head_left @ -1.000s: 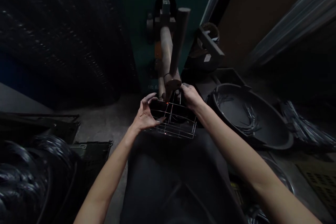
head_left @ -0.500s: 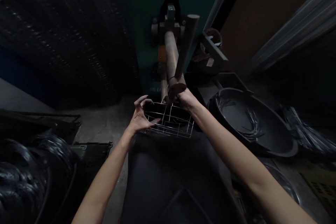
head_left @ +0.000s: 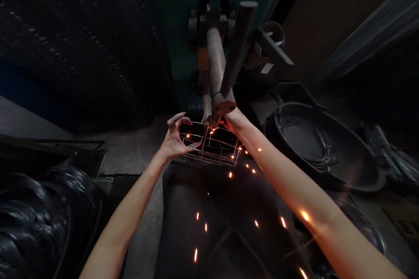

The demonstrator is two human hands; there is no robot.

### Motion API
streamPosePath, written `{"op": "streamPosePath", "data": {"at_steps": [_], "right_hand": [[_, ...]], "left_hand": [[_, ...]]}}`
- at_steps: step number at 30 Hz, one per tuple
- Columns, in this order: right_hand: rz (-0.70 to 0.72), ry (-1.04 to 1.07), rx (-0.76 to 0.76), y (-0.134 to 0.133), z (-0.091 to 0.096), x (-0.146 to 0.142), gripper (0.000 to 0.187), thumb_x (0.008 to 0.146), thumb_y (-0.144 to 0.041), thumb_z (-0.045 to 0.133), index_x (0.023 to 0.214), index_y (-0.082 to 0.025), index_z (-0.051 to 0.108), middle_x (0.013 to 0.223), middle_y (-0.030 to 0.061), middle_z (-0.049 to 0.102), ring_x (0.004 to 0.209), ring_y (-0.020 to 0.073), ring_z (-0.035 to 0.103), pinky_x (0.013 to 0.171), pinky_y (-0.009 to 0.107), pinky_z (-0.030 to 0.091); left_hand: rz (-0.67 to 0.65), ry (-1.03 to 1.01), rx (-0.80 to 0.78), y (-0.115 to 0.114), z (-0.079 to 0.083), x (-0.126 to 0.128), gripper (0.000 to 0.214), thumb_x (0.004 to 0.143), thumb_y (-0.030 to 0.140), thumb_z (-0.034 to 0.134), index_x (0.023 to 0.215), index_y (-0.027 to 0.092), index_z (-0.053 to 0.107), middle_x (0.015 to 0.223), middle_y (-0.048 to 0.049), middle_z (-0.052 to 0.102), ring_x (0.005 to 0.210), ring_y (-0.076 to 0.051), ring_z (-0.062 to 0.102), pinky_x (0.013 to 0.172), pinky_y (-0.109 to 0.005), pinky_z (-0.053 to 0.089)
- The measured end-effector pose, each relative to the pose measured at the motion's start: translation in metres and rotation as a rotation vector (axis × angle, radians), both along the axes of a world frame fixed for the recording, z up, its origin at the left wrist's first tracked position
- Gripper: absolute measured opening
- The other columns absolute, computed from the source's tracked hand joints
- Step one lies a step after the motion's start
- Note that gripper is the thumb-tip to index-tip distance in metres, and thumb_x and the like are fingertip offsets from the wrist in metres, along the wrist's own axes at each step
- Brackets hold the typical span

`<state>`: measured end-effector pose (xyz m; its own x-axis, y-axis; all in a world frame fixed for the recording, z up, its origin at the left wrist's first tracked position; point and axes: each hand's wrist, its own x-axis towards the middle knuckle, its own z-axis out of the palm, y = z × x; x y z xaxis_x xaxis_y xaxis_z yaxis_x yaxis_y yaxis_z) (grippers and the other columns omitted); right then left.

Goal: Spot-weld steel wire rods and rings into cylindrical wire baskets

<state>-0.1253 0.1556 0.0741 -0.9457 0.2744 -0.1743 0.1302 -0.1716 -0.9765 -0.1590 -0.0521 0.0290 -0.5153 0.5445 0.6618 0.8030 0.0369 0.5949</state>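
A small wire basket [head_left: 209, 146] of thin metal rods sits at the tip of a spot welding machine's arm [head_left: 218, 65]. Curled around its left end is my left hand [head_left: 175, 139], thumb below and fingers above. My right hand [head_left: 234, 120] is at the basket's far right side, beside the electrode tip [head_left: 214, 120]. The fingers there are bent and mostly hidden behind the machine, so what they pinch cannot be made out. Orange sparks [head_left: 230, 175] fly out from the contact point, over the basket, my right forearm and the dark cloth on my lap [head_left: 209, 218].
To the right is a large dark basin [head_left: 347, 157] with bent wire pieces [head_left: 322, 148] in it. Bundled rods [head_left: 393, 152] lie beyond. Several coils of shiny wire [head_left: 29, 218] stand at lower left. A round post [head_left: 240, 43] rises beside the machine arm.
Bright sparks have appeared at the electrode and spread toward me. Both hands keep nearly the same places on and beside the basket. The view has shifted slightly.
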Motion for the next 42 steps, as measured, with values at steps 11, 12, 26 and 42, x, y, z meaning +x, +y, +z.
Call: {"op": "streamPosePath", "data": {"at_steps": [11,12,26,42], "right_hand": [[-0.077,-0.143,-0.179,0.038,0.038,0.055,0.023,0.091,-0.032,0.051,0.076,-0.016,0.054,0.047,-0.0084,0.038,0.036,0.0035,0.025,0.035,0.015,0.017],[-0.076,-0.100,-0.088,0.028,0.030,0.073,0.024,0.091,-0.035,0.052,0.079,-0.015,0.056,0.050,-0.0076,0.042,0.037,0.0040,0.029,0.037,0.015,0.022],[-0.148,0.321,1.168,0.017,0.025,0.224,0.030,0.095,-0.027,0.048,0.118,-0.024,0.066,0.118,0.0099,0.066,0.108,0.0201,0.062,0.094,0.035,0.049],[0.294,-0.273,0.240,0.038,0.039,0.226,0.046,0.061,-0.055,0.076,0.077,-0.014,0.064,0.057,-0.0025,0.056,0.052,0.0098,0.053,0.054,0.025,0.046]], "left_hand": [[-0.206,0.122,-0.475,-0.042,-0.011,0.046,0.098,0.067,0.059,0.074,0.147,0.028,0.027,0.143,-0.0151,0.046,0.139,-0.037,0.031,0.115,-0.060,0.016],[-0.187,0.002,-0.503,-0.045,-0.009,0.055,0.098,0.068,0.063,0.071,0.148,0.026,0.028,0.147,-0.0158,0.042,0.141,-0.037,0.027,0.115,-0.059,0.017],[-0.020,-0.615,-0.209,0.020,0.069,0.144,0.040,0.092,0.048,0.046,0.077,0.016,0.064,0.055,0.0043,0.043,0.051,-0.008,0.038,0.052,-0.021,0.032],[-0.228,-0.996,-0.336,-0.006,0.068,0.120,0.052,0.082,0.060,0.057,0.093,0.012,0.071,0.049,0.0072,0.028,0.041,-0.006,0.025,0.042,-0.020,0.022]]}}
